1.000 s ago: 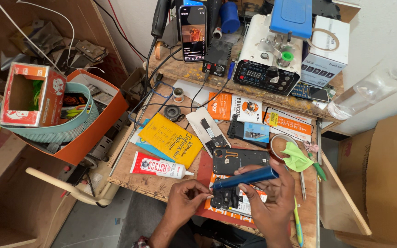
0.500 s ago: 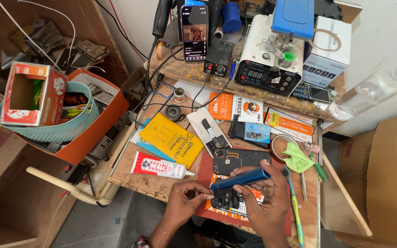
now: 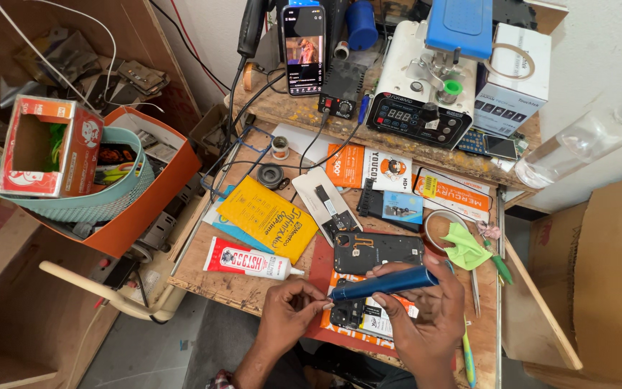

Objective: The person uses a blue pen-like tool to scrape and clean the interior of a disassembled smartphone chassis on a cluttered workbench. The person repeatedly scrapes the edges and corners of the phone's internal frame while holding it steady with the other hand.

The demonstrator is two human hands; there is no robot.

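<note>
Wooden and cluttered, the worktop (image 3: 253, 288) fills most of what we see, with a raised shelf (image 3: 304, 115) along its back edge. On that shelf stands a white machine with a blue top (image 3: 433, 72), and left of it a phone (image 3: 304, 47) props upright with its screen lit. Off the worktop to the left sits an orange bin (image 3: 160, 194) holding a teal basket (image 3: 88, 205) and an open red carton (image 3: 48, 148). A clear spray bottle (image 3: 577, 144) lies at the far right.

Down on the worktop we see a yellow packet (image 3: 268, 220), a white and red glue tube (image 3: 246, 259) lying below it, and a roll of tape (image 3: 437, 229) beside a green cloth (image 3: 466, 246). A dark phone back (image 3: 379, 251) lies on a red mat (image 3: 322, 270), just above our hands.

Our right hand (image 3: 426, 320) has its fingers wrapped around a blue pen-shaped tool (image 3: 383, 283), which lies nearly level over the mat, tip pointing left. Our left hand (image 3: 293, 306) pinches thumb and forefinger together at that tip (image 3: 332, 294). Beneath the tool, a small dark camera part (image 3: 347, 313) rests on the mat between the two hands.
</note>
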